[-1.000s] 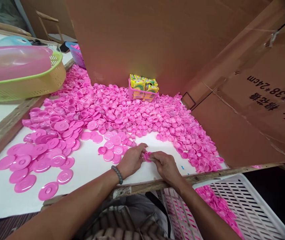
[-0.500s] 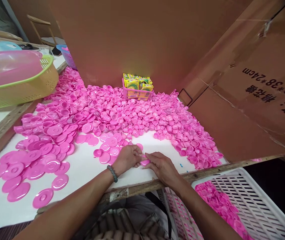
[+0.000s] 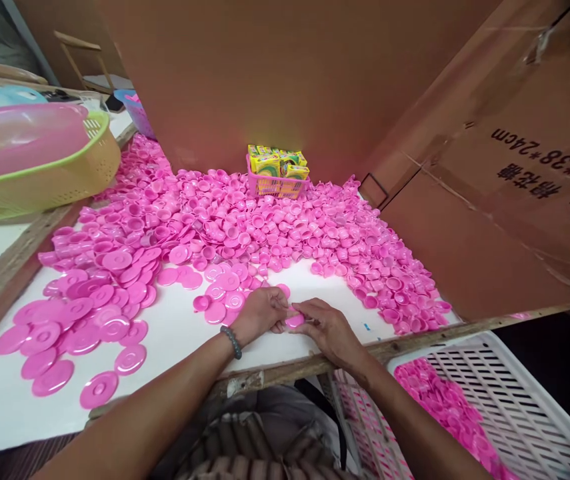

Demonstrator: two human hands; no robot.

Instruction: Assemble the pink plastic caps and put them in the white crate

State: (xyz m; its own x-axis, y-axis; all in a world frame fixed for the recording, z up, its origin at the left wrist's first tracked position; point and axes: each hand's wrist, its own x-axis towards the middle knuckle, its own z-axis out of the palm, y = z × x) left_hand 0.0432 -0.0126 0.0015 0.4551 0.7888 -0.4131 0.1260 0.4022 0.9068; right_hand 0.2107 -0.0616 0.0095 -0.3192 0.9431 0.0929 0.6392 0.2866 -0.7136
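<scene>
Near the front edge of the white tabletop (image 3: 315,280), my two hands meet. My right hand (image 3: 327,327) pinches a small pink plastic saucer (image 3: 295,321), its round face partly hidden by the fingers. My left hand (image 3: 263,309), with a bead bracelet at the wrist, is closed at the saucer's left side. What its curled fingers grip is hidden. Just left of that hand lie loose pink saucers (image 3: 215,312) and a small pink toy cup (image 3: 201,303). Behind both hands spreads a large heap of pink toy cups (image 3: 245,220).
More pink saucers (image 3: 82,337) overlap at the left. A pink basket of yellow boxes (image 3: 277,187) stands at the back against cardboard (image 3: 285,80). A green basin (image 3: 39,190) sits far left. A white crate (image 3: 505,387) holding pink pieces is below the right edge.
The pink saucer's face has turned more toward me between my fingers. Both hands stay together in nearly the same place; the whole view has shifted slightly.
</scene>
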